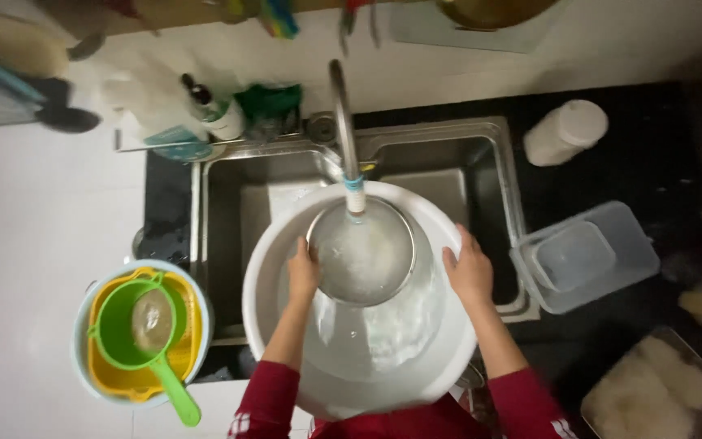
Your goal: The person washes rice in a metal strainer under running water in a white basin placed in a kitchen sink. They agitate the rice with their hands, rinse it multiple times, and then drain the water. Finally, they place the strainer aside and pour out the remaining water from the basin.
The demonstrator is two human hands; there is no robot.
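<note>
A big white basin stands in the steel sink, with water in it. Inside it a round metal sieve sits under the tap, whose spout ends just above the mesh. My left hand grips the sieve's left rim. My right hand rests on the basin's right rim, fingers curled over the edge. Both arms wear red sleeves.
To the left, a green strainer lies in a yellow colander inside a pale blue bowl. Clear plastic containers and a white jar stand on the dark counter at right. Bottles crowd behind the sink. A metal tray sits bottom right.
</note>
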